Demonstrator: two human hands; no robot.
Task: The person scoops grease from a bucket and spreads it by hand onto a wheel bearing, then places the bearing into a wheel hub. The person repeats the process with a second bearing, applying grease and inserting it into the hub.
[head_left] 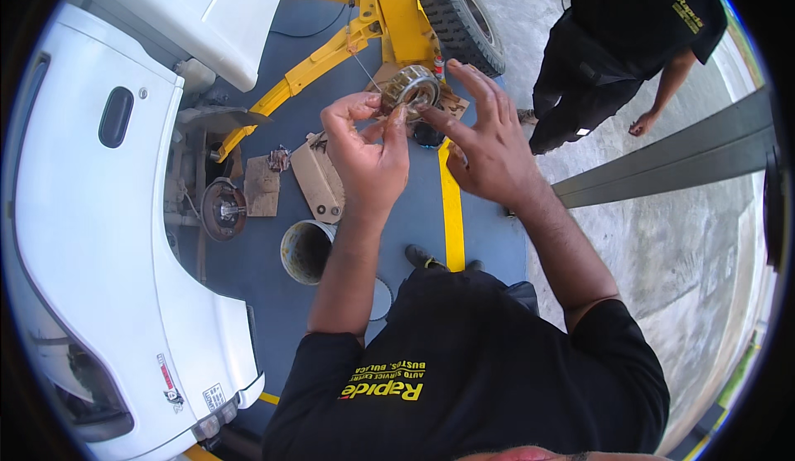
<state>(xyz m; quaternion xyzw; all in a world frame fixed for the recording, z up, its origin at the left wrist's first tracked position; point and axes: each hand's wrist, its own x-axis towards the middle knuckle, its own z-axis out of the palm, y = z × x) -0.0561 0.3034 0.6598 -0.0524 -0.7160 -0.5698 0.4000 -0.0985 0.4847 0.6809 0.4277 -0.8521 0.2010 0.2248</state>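
Observation:
A metal roller bearing (407, 85), ring-shaped and greasy, is held up in front of me. My left hand (369, 138) pinches its near left rim between thumb and fingers. My right hand (489, 134) is spread, its index fingertip reaching the bearing's near right side by the opening. Grease shows on the fingers of both hands. Below the hands, a brown cardboard piece (315, 178) lies on the floor with small dark rings at its near end. A white bucket (306, 252), smeared inside, stands beside my left forearm.
A white vehicle (99, 213) with an exposed wheel hub (223, 209) fills the left. Ahead are a yellow lift post (403, 14), its arm (319, 64) and an upright tire (461, 18). Another person (617, 39) stands at the far right, near a grey beam (671, 163).

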